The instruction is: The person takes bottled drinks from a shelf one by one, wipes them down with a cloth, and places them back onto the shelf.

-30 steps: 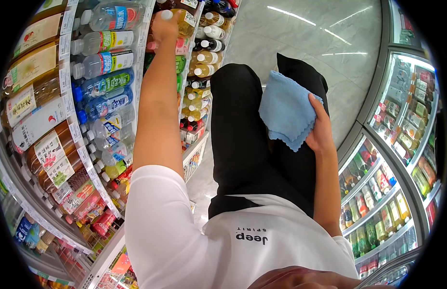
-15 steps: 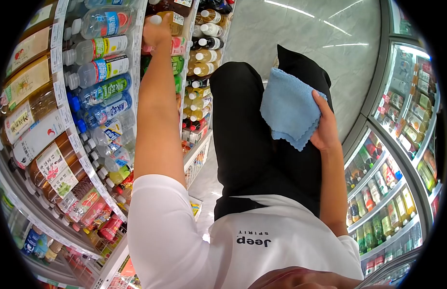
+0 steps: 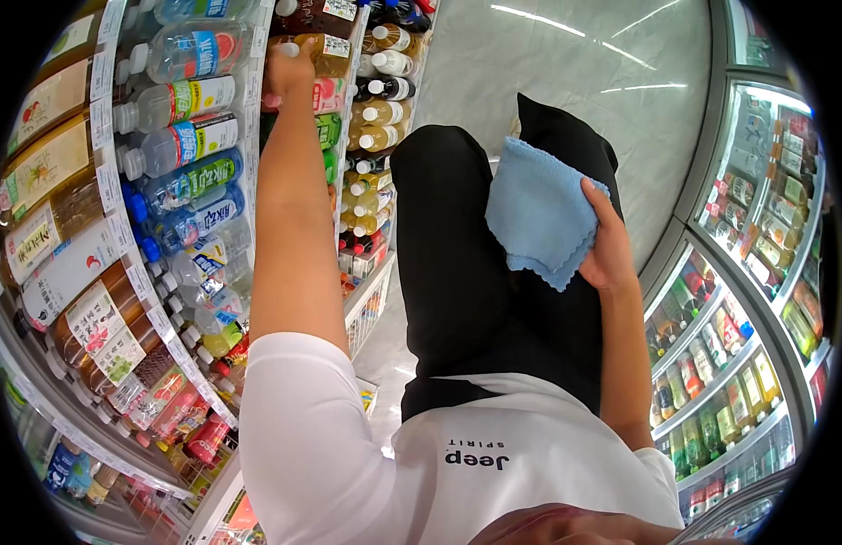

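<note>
At the upper left, my left hand (image 3: 289, 73) reaches into a shelf of drinks, its fingers closed around the neck end of a brown drink bottle (image 3: 333, 56) that lies with its white cap beside my fingers. Part of the grip is hidden by the hand itself. Pink-labelled and green-labelled bottles are right beside that hand. Over my knee, my right hand (image 3: 608, 238) pinches the edge of a light blue cloth (image 3: 541, 211) between thumb and fingers. The cloth hangs folded against my black trousers.
Shelves on the left hold rows of water bottles (image 3: 203, 50) and large brown drink bottles (image 3: 103, 331), with price strips (image 3: 126, 222) along the edges. A white wire basket (image 3: 370, 309) stands low beside the shelf. Glass-door fridges (image 3: 712, 363) line the right side. Grey floor (image 3: 566, 73) lies ahead.
My left hand has shifted slightly at the brown bottle, with a finger now up beside its white cap. My right hand still holds the cloth; the whole view has moved a little.
</note>
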Action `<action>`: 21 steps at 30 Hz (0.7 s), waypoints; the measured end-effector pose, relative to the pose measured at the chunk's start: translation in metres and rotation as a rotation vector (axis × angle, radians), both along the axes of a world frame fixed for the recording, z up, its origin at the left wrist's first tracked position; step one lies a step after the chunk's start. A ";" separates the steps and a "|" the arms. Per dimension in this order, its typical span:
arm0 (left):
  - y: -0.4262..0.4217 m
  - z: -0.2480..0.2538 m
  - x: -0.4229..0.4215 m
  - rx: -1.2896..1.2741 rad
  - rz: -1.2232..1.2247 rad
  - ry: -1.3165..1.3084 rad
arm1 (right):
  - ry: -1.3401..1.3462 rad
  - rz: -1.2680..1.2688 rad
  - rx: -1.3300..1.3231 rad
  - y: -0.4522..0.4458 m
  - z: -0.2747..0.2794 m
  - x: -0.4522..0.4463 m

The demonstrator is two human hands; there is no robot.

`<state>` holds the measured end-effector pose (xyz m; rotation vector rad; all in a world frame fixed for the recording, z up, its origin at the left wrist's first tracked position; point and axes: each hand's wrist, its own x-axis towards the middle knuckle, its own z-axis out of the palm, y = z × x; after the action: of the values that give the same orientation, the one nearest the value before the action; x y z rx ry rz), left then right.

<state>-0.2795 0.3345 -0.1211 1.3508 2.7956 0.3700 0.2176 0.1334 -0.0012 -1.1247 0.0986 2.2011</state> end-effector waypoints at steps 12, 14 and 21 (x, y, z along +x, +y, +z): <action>0.023 0.003 -0.018 0.110 -0.162 -0.054 | 0.052 -0.001 0.002 0.004 0.007 -0.004; 0.030 0.014 -0.010 0.180 -0.266 -0.117 | 0.036 -0.001 0.010 0.003 0.007 -0.007; 0.069 -0.009 -0.022 0.037 -0.361 0.042 | -0.012 -0.004 0.017 0.004 0.009 -0.008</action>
<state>-0.3013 0.4034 -0.1303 1.8443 2.5090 0.3842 0.2100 0.1376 0.0082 -1.1278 0.0767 2.1876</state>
